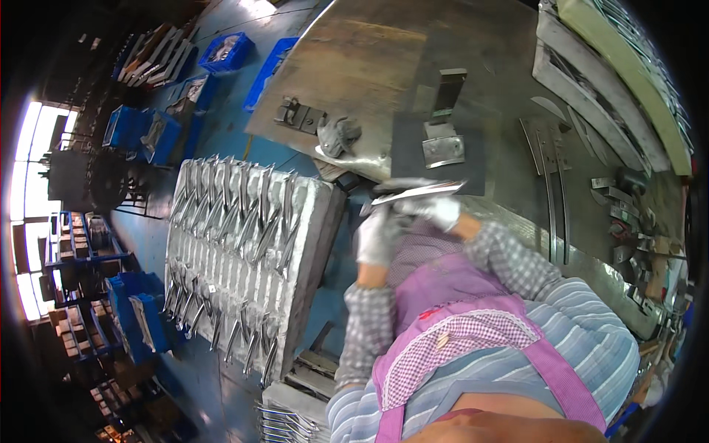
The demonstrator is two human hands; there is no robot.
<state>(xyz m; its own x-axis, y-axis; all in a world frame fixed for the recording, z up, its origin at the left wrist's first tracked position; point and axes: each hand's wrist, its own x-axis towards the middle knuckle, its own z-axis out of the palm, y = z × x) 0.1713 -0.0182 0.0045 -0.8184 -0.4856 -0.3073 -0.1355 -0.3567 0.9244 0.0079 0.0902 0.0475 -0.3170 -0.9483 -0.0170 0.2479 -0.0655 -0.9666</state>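
Both my hands wear white gloves and are together in front of my apron, at the near edge of the metal table (369, 44). Between them is a long, shiny metal piece (421, 192), its exact kind blurred. My left hand (377, 235) is closed around its left end, and my right hand (441, 212) grips it from below, farther right. Just beyond the piece, a metal fixture (443, 151) with a curved plate and a dark upright bar (448, 92) stands on a dark mat (406, 140).
To my left stands a grey slotted rack (221, 258) with rows of shiny metal parts. A crumpled grey glove (338, 136) and a metal block (299, 116) lie at the table's left edge. Metal strips (550, 192) lie on the right. Blue bins (225, 53) stand on the floor.
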